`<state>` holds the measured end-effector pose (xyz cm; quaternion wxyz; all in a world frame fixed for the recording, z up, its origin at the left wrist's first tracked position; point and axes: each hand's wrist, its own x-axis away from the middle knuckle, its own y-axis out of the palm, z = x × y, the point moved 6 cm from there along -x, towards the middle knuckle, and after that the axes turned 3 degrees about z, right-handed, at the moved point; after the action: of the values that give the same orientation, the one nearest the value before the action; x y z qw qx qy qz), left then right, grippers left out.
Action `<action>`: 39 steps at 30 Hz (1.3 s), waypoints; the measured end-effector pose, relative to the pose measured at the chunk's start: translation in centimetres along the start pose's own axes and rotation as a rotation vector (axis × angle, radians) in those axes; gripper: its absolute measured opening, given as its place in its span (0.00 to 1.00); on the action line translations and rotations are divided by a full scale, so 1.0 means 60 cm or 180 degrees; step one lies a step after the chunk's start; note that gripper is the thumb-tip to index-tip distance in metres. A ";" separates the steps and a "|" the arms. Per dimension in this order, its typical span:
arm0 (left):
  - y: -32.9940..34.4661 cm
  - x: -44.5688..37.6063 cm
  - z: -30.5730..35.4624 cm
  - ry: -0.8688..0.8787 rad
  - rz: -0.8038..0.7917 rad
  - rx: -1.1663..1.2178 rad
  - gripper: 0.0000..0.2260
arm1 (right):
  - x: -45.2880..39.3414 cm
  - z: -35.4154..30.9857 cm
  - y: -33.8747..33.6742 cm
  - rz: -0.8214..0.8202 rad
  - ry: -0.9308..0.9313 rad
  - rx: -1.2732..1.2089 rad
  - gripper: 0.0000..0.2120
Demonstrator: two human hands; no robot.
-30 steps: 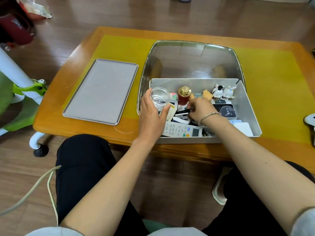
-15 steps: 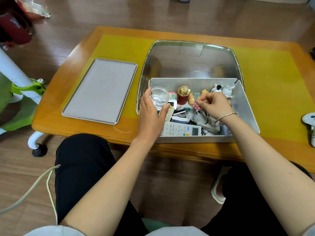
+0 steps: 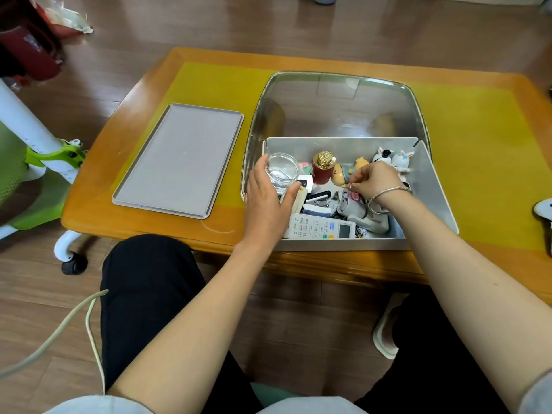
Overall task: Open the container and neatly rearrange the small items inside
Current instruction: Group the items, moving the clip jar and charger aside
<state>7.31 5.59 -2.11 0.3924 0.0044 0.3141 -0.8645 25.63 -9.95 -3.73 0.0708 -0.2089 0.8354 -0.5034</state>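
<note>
On my screen I see the grey box point(image 3: 430, 186) standing on the wooden table point(image 3: 98, 204), near the front edge, with its clear lid point(image 3: 337, 106) raised behind it. The box is open and full of small things.

The left hand point(image 3: 265, 204) holds a clear jar point(image 3: 282, 172) at the left end of the box; the fingers and thumb are curled around its side, and the jar stands upright with its mouth up. The right hand point(image 3: 375, 180) is over the middle of the box. Its thumb and first fingers are pressed together on something small and pink point(image 3: 354, 195), which I cannot name. A thin bracelet point(image 3: 388, 192) is on that wrist.

Inside the box, a white remote control point(image 3: 321, 230) lies along the front wall. A red bottle with a gold cap point(image 3: 323, 170) stands near the back wall, and a small doll point(image 3: 343, 174) leans just beside it, touching the right fingertips or very near them. Two white rabbit figures point(image 3: 394, 159) stand in the back right corner. A grey curved object point(image 3: 363, 216) lies under the right wrist.

To the left of the box, a flat grey tray point(image 3: 179, 159) lies on the yellow mat point(image 3: 209, 85).
</note>
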 end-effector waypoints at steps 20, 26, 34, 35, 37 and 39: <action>0.002 0.000 0.000 0.0008 0.0002 -0.0076 0.32 | 0.016 -0.039 0.040 -0.0466 -0.0700 0.0858 0.01; 0.002 -0.001 0.000 0.0003 -0.0023 -0.0078 0.32 | 0.027 -0.032 0.011 0.0124 -0.0632 0.0230 0.04; 0.013 0.003 -0.004 0.0096 -0.0263 -0.0382 0.34 | 0.065 -0.028 -0.023 0.0217 -0.0169 -0.1663 0.06; 0.014 0.004 -0.004 0.0095 -0.0278 -0.0400 0.34 | 0.069 -0.028 -0.025 0.0227 -0.0181 -0.1745 0.06; 0.015 0.004 -0.004 0.0110 -0.0262 -0.0434 0.33 | 0.073 -0.029 -0.032 0.0346 -0.0253 -0.1716 0.07; 0.017 0.001 -0.005 0.0198 -0.0248 -0.0549 0.32 | 0.077 -0.030 -0.039 0.0483 -0.0373 -0.1578 0.05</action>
<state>7.91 5.17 -2.91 0.3475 -0.0148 0.3993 -0.8483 21.52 -11.39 -0.41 0.1032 -0.1854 0.9410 -0.2637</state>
